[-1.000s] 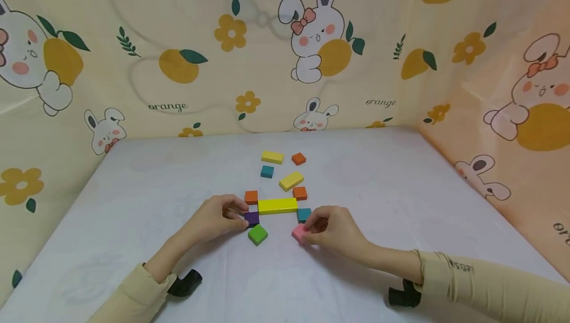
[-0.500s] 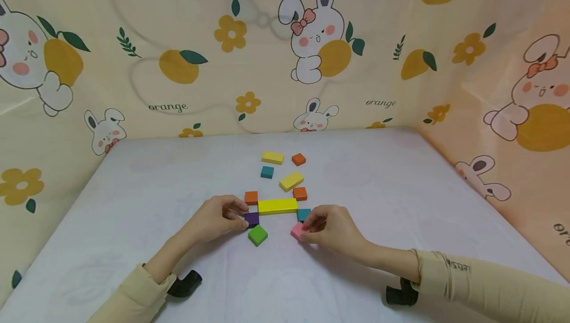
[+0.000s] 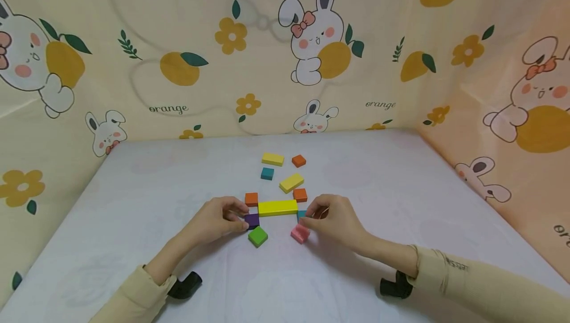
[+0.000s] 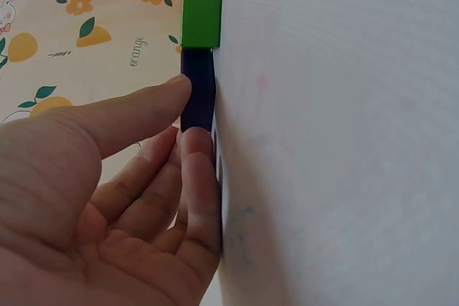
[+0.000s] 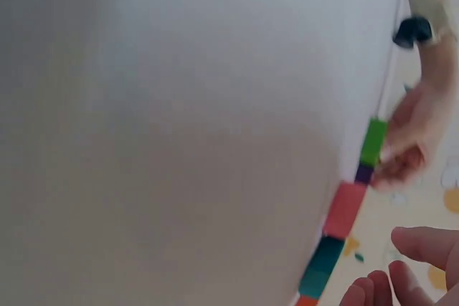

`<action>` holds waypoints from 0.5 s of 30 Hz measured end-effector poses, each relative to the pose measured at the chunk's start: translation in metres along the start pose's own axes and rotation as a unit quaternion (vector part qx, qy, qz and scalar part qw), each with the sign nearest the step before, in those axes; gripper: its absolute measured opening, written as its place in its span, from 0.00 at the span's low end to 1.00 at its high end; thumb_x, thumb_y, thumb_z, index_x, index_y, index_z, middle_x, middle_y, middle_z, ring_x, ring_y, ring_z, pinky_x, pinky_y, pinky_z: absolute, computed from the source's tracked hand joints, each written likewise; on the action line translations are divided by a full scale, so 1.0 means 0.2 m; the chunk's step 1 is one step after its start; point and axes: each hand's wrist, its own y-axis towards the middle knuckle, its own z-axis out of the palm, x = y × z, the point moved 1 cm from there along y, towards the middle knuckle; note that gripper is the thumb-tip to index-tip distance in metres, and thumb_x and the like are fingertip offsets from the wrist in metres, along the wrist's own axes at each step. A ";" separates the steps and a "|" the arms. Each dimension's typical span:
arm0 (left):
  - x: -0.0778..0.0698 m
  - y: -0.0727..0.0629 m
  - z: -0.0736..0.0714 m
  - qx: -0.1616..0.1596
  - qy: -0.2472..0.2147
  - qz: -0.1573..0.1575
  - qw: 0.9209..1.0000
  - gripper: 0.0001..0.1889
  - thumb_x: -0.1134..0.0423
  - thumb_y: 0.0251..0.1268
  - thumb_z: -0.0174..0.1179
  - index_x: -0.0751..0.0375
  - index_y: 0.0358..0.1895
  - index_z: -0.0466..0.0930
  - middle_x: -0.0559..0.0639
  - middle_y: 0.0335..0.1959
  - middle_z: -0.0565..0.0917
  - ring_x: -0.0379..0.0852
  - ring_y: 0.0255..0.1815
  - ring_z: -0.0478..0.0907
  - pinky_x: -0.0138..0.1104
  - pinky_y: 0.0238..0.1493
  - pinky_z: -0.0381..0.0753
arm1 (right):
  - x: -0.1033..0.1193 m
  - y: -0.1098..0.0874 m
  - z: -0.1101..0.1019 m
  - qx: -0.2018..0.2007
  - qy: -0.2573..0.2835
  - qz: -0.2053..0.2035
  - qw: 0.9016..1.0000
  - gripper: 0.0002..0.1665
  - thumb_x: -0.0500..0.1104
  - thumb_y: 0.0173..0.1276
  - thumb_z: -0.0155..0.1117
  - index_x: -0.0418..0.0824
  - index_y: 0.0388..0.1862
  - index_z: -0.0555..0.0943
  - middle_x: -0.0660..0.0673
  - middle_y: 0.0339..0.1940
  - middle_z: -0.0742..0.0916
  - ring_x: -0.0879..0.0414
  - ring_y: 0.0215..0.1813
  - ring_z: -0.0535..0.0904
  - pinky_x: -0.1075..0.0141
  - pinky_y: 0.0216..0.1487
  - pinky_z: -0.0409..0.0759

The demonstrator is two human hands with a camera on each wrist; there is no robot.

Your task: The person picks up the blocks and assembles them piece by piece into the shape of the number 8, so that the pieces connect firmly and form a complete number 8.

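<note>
My left hand (image 3: 217, 220) pinches the purple block (image 3: 252, 221) between thumb and fingers; the left wrist view shows the thumb against one side of this dark block (image 4: 198, 91). A green block (image 3: 258, 236) sits turned at the purple block's near corner. My right hand (image 3: 337, 220) hovers by the pink block (image 3: 300, 234), its fingers bent but apart and holding nothing, as the right wrist view of the hand (image 5: 423, 270) shows. Partly behind those fingers is a teal block (image 3: 301, 214). Between the two sides lies a long yellow block (image 3: 278, 207).
Orange blocks (image 3: 251, 199) stand at the long yellow block's far corners. Farther back are two shorter yellow blocks (image 3: 291, 183), a teal block (image 3: 267, 173) and an orange block (image 3: 299, 161). Patterned cloth walls (image 3: 267, 75) border the white tabletop (image 3: 156, 179).
My right hand has let go of the pink block and lifted slightly away from it, after nudging it a little to the left. My left hand stays at the purple block.
</note>
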 end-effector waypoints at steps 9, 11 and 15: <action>-0.01 0.00 0.00 0.000 0.001 0.002 1.000 0.14 0.63 0.56 0.73 0.56 0.46 0.83 0.45 0.40 0.83 0.43 0.36 0.78 0.37 0.42 0.79 | -0.03 0.16 0.01 -0.019 0.042 -0.026 0.999 0.07 0.42 0.58 0.77 0.44 0.31 0.86 0.52 0.27 0.85 0.54 0.31 0.79 0.65 0.35 0.82; -0.01 0.00 0.00 -0.001 0.001 0.002 1.000 0.14 0.63 0.56 0.73 0.56 0.46 0.83 0.45 0.40 0.83 0.43 0.36 0.78 0.37 0.43 0.79 | -0.04 0.20 0.01 -0.011 0.048 -0.032 0.998 0.06 0.42 0.59 0.77 0.44 0.31 0.86 0.52 0.28 0.85 0.54 0.32 0.80 0.64 0.36 0.82; -0.01 0.00 0.00 -0.003 0.000 0.000 1.000 0.14 0.64 0.56 0.73 0.56 0.46 0.83 0.45 0.40 0.83 0.43 0.36 0.78 0.37 0.43 0.79 | -0.04 0.27 0.01 -0.001 0.057 -0.021 0.998 0.06 0.42 0.59 0.77 0.44 0.30 0.86 0.51 0.28 0.85 0.52 0.32 0.81 0.62 0.37 0.83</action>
